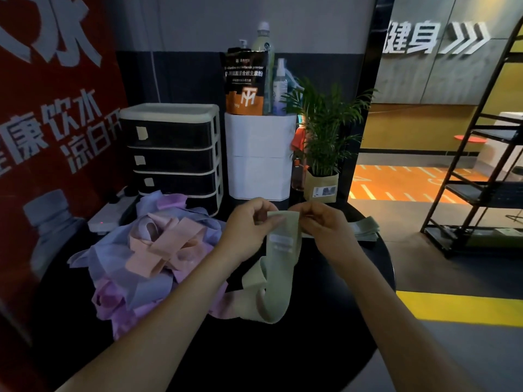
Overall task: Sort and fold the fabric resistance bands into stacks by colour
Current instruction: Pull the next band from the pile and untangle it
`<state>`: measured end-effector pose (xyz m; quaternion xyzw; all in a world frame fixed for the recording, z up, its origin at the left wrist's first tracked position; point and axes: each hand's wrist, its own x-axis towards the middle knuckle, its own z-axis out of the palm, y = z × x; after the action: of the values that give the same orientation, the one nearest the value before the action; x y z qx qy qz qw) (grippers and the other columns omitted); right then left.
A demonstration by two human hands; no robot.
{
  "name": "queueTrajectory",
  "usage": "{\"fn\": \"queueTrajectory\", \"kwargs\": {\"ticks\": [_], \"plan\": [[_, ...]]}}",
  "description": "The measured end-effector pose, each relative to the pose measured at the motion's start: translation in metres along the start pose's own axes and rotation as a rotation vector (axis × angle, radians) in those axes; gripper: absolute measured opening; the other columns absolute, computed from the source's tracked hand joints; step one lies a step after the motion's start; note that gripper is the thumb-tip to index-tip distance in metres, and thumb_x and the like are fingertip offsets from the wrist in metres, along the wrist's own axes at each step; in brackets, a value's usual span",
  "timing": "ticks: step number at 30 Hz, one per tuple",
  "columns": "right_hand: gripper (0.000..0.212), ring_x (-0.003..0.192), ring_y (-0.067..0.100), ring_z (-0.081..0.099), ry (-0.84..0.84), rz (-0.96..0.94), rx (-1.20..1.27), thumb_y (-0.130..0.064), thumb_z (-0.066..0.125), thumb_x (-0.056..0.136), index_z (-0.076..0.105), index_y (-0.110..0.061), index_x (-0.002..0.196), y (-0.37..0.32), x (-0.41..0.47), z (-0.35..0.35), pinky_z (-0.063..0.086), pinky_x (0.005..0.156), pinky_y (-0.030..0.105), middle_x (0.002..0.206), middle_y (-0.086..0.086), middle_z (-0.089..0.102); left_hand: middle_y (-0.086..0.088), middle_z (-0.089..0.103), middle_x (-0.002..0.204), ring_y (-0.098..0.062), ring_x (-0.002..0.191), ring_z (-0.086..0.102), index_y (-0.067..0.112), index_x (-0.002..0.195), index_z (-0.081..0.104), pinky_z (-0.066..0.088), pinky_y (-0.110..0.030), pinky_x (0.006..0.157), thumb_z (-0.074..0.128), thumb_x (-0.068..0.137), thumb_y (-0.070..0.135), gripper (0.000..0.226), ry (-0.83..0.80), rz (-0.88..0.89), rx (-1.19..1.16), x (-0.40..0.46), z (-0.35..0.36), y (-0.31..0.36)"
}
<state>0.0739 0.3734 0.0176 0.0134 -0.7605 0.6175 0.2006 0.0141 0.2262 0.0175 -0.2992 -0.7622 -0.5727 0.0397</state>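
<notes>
Both hands were up on it: the left hand [249, 222] and the right hand [322, 222] each pinched a top corner of the green band [278, 267], held above the black round table [325, 335], its lower loop drooping down to the tabletop. A white sewn label [280, 241] showed on the band, print too blurred to read. Behind the right hand, a folded green stack [365, 229] lay on the table, partly hidden by the wrist. Off to the left sat the unsorted heap [147, 250] of pink, lilac and blue bands, tangled together. Further back, a drawer unit [175, 154] carried small tags, illegible. The dark pouch [245, 80] read "multivitamin powder" with an "M" logo. The red banner [51, 108] was cut off by the frame; "饮水" could be read. The far wall sign [410, 41] read "健身".
</notes>
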Motion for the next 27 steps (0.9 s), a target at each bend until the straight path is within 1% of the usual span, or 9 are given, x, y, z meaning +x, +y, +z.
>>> {"fn": "queueTrajectory", "kwargs": {"ticks": [3,5,8,12,15,18,21,24,27], "plan": [[0.02,0.08,0.008,0.063,-0.028,-0.018,0.017,0.001,0.051,0.09,0.067,-0.005,0.101,-0.007,0.0,-0.004,0.05,0.076,0.021,0.089,0.003,0.068,0.01,0.051,0.06,0.004,0.05,0.045,0.018,0.076,0.059,0.035,-0.009,0.054,0.067,0.084,0.01,0.014,0.012,0.024,0.008,0.005,0.003,0.003],[0.011,0.074,0.009,0.061,-0.053,-0.089,-0.205,-0.013,0.06,0.089,0.068,-0.009,0.095,-0.01,0.004,-0.004,0.049,0.069,0.017,0.086,0.003,0.068,0.005,0.056,0.065,-0.001,0.057,0.048,0.018,0.075,0.06,0.04,-0.013,0.059,0.07,0.082,0.013,0.013,0.02,0.048,-0.017,0.007,0.004,0.005],[0.007,0.075,0.021,0.062,-0.002,-0.125,-0.384,-0.02,0.063,0.087,0.068,-0.016,0.084,-0.01,0.014,-0.001,0.05,0.068,0.028,0.082,0.006,0.068,-0.003,0.059,0.072,-0.013,0.069,0.053,0.017,0.078,0.059,0.044,-0.022,0.067,0.07,0.081,0.011,0.014,0.052,0.036,-0.088,0.009,0.007,0.004],[0.011,0.08,0.026,0.064,0.141,-0.13,-0.186,-0.011,0.063,0.087,0.068,-0.014,0.078,-0.015,0.025,-0.002,0.054,0.079,0.049,0.076,-0.003,0.064,0.002,0.069,0.087,-0.016,0.084,0.064,0.029,0.085,0.062,0.051,-0.035,0.081,0.075,0.076,0.008,0.026,-0.153,-0.088,-0.132,0.001,0.014,-0.022],[0.023,0.08,0.032,0.064,0.292,-0.103,-0.088,-0.017,0.063,0.086,0.063,-0.031,0.068,-0.017,0.034,-0.015,0.054,0.073,0.055,0.072,-0.008,0.061,0.005,0.066,0.08,-0.008,0.076,0.059,0.029,0.079,0.063,0.047,-0.03,0.073,0.076,0.07,0.02,0.019,-0.247,-0.128,0.056,-0.009,0.016,-0.045],[0.023,0.075,0.026,0.058,0.446,-0.068,-0.039,-0.018,0.063,0.086,0.063,-0.03,0.066,-0.01,0.04,-0.033,0.053,0.073,0.057,0.071,-0.003,0.06,0.014,0.059,0.067,0.001,0.063,0.052,0.031,0.07,0.059,0.041,-0.023,0.065,0.072,0.078,0.01,0.026,-0.285,-0.162,0.196,-0.009,0.011,-0.057],[0.022,0.075,0.024,0.057,0.565,-0.024,0.012,-0.021,0.064,0.083,0.063,-0.031,0.063,0.002,0.042,-0.047,0.052,0.075,0.058,0.071,-0.001,0.061,0.014,0.056,0.065,-0.009,0.066,0.053,0.031,0.063,0.054,0.042,-0.028,0.065,0.069,0.08,0.015,0.028,-0.337,-0.16,0.424,-0.005,0.003,-0.06],[0.021,0.079,0.028,0.061,0.608,0.024,0.026,-0.021,0.064,0.084,0.063,-0.031,0.066,0.016,0.042,-0.053,0.052,0.076,0.057,0.075,0.003,0.064,0.005,0.06,0.078,-0.019,0.077,0.059,0.024,0.07,0.057,0.048,-0.038,0.074,0.066,0.083,0.023,0.015,-0.312,-0.154,0.555,-0.003,-0.002,-0.06],[0.02,0.081,0.029,0.063,0.644,0.061,0.05,-0.02,0.063,0.088,0.063,-0.027,0.069,0.022,0.04,-0.055,0.055,0.076,0.055,0.078,0.006,0.064,0.007,0.047,0.072,-0.016,0.07,0.051,0.025,0.059,0.043,0.044,-0.036,0.069,0.061,0.087,0.036,0.035,-0.32,-0.154,0.639,-0.006,-0.005,-0.061]]}}
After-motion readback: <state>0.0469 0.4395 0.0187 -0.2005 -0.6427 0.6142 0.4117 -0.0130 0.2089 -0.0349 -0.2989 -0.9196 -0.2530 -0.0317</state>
